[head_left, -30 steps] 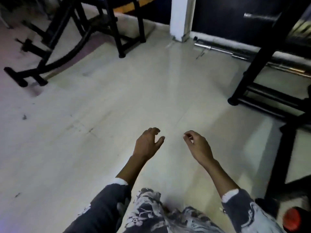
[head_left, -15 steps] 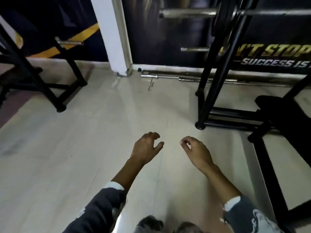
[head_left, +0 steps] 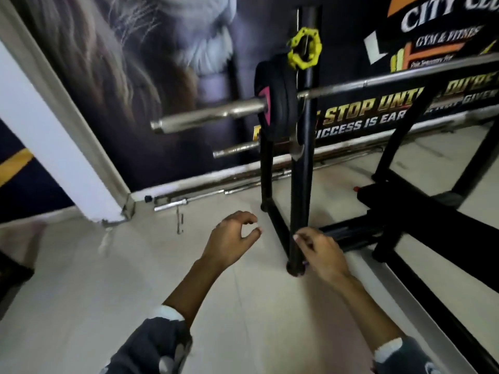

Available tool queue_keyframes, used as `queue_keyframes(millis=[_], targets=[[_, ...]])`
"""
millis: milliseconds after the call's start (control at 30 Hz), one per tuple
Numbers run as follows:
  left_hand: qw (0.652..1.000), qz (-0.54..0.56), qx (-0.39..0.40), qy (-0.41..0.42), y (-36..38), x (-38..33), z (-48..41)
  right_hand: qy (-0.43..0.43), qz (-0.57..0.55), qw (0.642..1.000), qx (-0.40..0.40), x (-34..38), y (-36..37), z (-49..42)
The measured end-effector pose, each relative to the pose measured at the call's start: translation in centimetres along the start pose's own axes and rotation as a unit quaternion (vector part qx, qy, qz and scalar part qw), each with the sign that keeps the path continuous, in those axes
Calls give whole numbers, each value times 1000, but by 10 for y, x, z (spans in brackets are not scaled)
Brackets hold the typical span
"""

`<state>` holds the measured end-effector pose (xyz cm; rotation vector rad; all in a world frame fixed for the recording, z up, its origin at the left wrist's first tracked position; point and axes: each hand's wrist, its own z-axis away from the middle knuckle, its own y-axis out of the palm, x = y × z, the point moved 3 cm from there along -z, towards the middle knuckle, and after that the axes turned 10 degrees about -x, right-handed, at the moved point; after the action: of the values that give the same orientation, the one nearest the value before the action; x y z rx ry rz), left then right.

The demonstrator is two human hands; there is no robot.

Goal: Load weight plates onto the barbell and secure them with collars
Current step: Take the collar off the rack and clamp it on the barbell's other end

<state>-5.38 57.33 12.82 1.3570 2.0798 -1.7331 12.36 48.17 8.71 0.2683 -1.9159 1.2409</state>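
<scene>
A steel barbell (head_left: 205, 114) rests across a black rack (head_left: 302, 171), its bare sleeve end pointing left. Black weight plates (head_left: 278, 101) with a pink mark sit on the sleeve against the rack upright. A yellow collar (head_left: 304, 48) hangs on the upright above the plates. My left hand (head_left: 229, 240) hovers low over the floor with curled, parted fingers and holds nothing. My right hand (head_left: 320, 252) is beside it, in front of the base of the upright, fingers loosely curled and empty. Both hands are well below the bar.
A white pillar (head_left: 54, 147) stands at the left. Spare bars (head_left: 189, 201) lie along the wall's foot. A black bench frame (head_left: 421, 211) runs to the right. A second short bar end (head_left: 235, 151) sticks out below the loaded sleeve. Pale tiled floor lies under me.
The view has lifted and swung toward the rack, bringing the barbell, plates and yellow collar into sight and closer. Both hands keep the same empty, half-curled pose in front of me.
</scene>
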Motion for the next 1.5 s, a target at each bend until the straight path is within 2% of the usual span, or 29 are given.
queue_keyframes(millis=[233,333,467,533,633,700,867,1200,1433,1500], targets=[[986,82,-75,127,-56,-39,-224,-18,-35,991,-125,68,-25,-156],[975,91,-98,178,-57,-61,-312,-21,-67,971,-226,89,-49,-213],[977,66,-82,184,-37,-66,-401,5,-126,941,-313,97,-72,-272],[981,64,-35,181,-24,-58,-433,30,-147,930,-337,96,-79,-301],[975,88,35,199,-10,-48,-453,99,-220,904,-352,89,-80,-335],[970,105,31,218,-5,-43,-458,135,-290,881,-348,91,-78,-350],[960,124,13,250,-4,-42,-458,163,-427,838,-300,103,-80,-392],[957,135,-2,256,-4,-41,-458,164,-511,808,-242,110,-82,-431],[957,143,-16,252,-2,-40,-458,140,-515,801,-271,114,-102,-419],[957,147,-22,247,-1,-39,-458,137,-537,784,-279,120,-108,-412]])
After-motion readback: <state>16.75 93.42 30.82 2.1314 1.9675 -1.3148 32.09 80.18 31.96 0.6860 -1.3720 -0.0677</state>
